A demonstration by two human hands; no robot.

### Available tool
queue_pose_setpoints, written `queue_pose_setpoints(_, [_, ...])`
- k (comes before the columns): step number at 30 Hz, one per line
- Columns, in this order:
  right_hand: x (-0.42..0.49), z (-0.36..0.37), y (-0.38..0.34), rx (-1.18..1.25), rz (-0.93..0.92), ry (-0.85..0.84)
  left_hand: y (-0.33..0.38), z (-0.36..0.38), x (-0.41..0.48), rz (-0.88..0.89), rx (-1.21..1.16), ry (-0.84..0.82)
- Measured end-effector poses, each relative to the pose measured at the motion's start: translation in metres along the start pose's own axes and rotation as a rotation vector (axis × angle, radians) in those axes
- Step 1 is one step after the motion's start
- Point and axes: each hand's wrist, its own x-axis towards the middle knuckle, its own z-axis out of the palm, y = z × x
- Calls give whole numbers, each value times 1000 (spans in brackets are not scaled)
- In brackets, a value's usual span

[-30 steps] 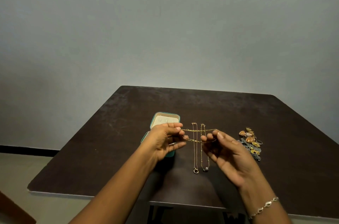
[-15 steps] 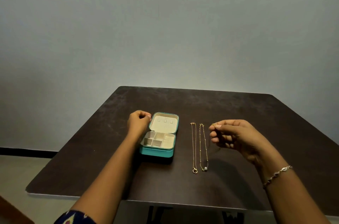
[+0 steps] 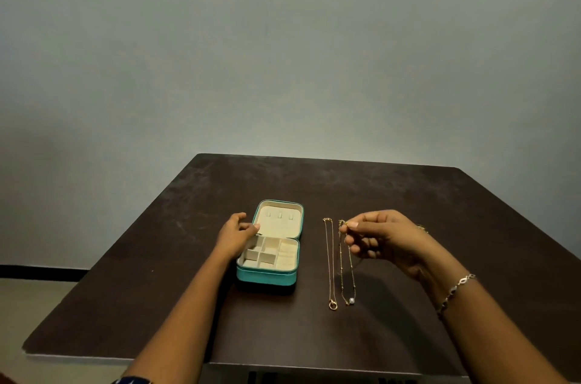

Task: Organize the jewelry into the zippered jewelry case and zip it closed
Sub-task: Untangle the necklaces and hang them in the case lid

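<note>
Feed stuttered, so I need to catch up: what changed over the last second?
The left hand let go of the thin gold chain and moved left to touch the lid of the jewelry case. The right hand keeps pinching the chain, no longer stretched between both. Unchanged: case open, ring necklace and pearl necklace in place.

The teal jewelry case lies open, lid folded back, its cream compartments bare. Right of the case, two gold necklaces lie straight and parallel: the ring-pendant necklace nearer, the pearl necklace beyond. The right hand pinches a thin chain.
</note>
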Motion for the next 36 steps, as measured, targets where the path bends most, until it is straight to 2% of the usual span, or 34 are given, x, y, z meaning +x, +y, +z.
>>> queue_pose_setpoints(8, [36,10,-18,-161,-26,-49,-10,7,-1,44,50,125])
queue_pose_setpoints(13, [60,19,-29,-241,-55,-87,-14,11,-12,139,188,181])
queue_pose_setpoints(18, [84,34,-37,-244,-84,-179,-18,14,-9,247,339,157])
queue_pose_setpoints(27, [122,64,-40,-316,-122,-288,-20,14,-7,304,308,132])
queue_pose_setpoints(33, [136,71,-34,-308,-35,-360,-28,14,-4,263,285,124])
queue_pose_setpoints(36, [143,73,-27,-351,-39,-337,-29,14,-3,278,281,132])
